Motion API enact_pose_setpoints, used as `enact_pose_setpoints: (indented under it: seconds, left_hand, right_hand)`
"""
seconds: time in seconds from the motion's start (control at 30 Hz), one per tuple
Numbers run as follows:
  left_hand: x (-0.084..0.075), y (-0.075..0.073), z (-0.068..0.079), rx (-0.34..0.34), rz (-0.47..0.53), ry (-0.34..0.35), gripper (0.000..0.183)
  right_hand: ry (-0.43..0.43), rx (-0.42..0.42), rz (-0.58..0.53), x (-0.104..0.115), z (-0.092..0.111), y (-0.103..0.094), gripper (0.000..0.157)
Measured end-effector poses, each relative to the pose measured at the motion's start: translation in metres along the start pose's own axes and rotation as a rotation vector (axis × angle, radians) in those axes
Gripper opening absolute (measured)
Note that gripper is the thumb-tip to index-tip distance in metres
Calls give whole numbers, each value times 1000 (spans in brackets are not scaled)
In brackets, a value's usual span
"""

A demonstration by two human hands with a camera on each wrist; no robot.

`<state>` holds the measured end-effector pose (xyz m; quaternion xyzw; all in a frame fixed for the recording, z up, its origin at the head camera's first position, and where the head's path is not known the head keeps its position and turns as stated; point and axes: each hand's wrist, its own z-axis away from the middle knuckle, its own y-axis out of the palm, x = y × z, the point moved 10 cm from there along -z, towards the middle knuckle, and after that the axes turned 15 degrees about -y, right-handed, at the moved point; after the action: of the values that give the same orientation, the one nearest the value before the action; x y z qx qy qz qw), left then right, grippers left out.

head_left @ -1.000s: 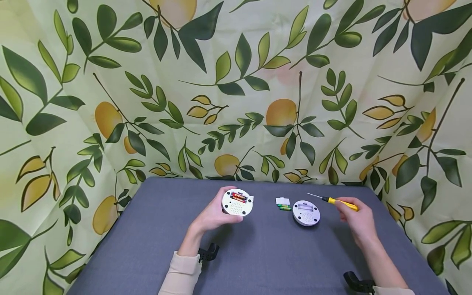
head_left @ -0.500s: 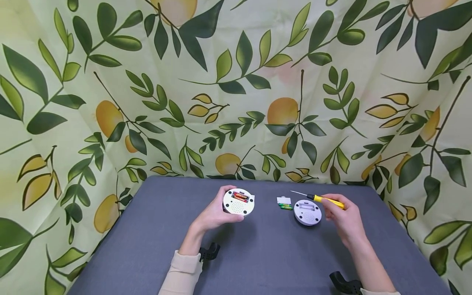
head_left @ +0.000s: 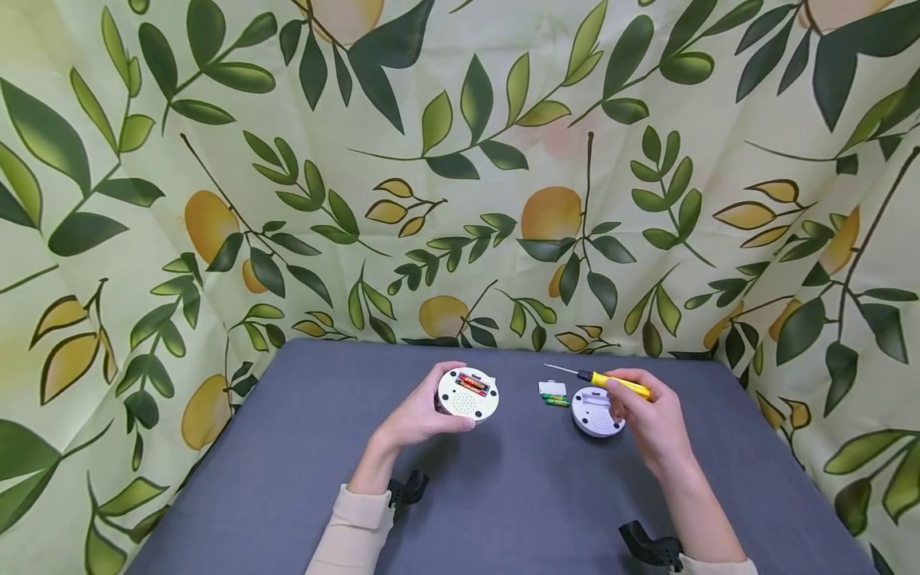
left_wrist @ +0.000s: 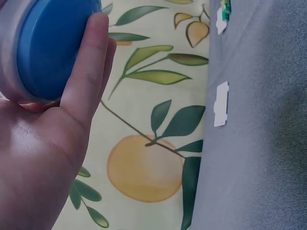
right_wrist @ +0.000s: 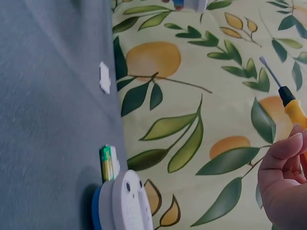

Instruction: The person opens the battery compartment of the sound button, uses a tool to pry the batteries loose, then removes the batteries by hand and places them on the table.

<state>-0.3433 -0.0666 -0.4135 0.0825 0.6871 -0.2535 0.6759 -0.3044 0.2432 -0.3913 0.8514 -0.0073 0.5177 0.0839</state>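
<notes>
My left hand (head_left: pixel 415 409) grips a round white device (head_left: pixel 460 409) by its edge, raised off the table. Its underside, with dark feet and speaker holes, faces me, and red batteries (head_left: pixel 472 385) lie in its uncovered compartment. The left wrist view shows its blue face (left_wrist: pixel 50 48). In my right hand (head_left: pixel 652 415) is a yellow-handled screwdriver (head_left: pixel 620 384), its shaft pointing left toward the held device. Below that hand a second white device (head_left: pixel 593 417) lies upside down, its compartment partly hidden by my fingers; the right wrist view shows its blue lower part (right_wrist: pixel 97 211).
Left of the second device lie green batteries (head_left: pixel 555 399) beside a white battery cover (head_left: pixel 552 387). Another white cover (left_wrist: pixel 221 104) lies on the grey table (head_left: pixel 302 463), mostly behind the held device in the head view. Leaf-patterned cloth (head_left: pixel 402 263) rises behind the table.
My right hand has moved left with the screwdriver, from right of the second device to over its right edge. The left hand holds its device almost still, slightly farther right.
</notes>
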Motion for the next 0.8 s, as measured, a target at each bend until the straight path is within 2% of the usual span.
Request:
enact_pose_setpoints:
  seconds: [0.2, 0.6, 0.8]
  left_hand:
    - [0, 2, -1, 29, 15, 18, 83]
    - [0, 5, 2, 55, 36, 13, 87]
    - [-2, 11, 1, 107, 65, 15, 88]
  right_hand:
    - [-27, 19, -27, 6, -2, 15, 12]
    - [-62, 42, -87, 13, 2, 43, 11]
    - [-70, 56, -107, 15, 0, 51, 11]
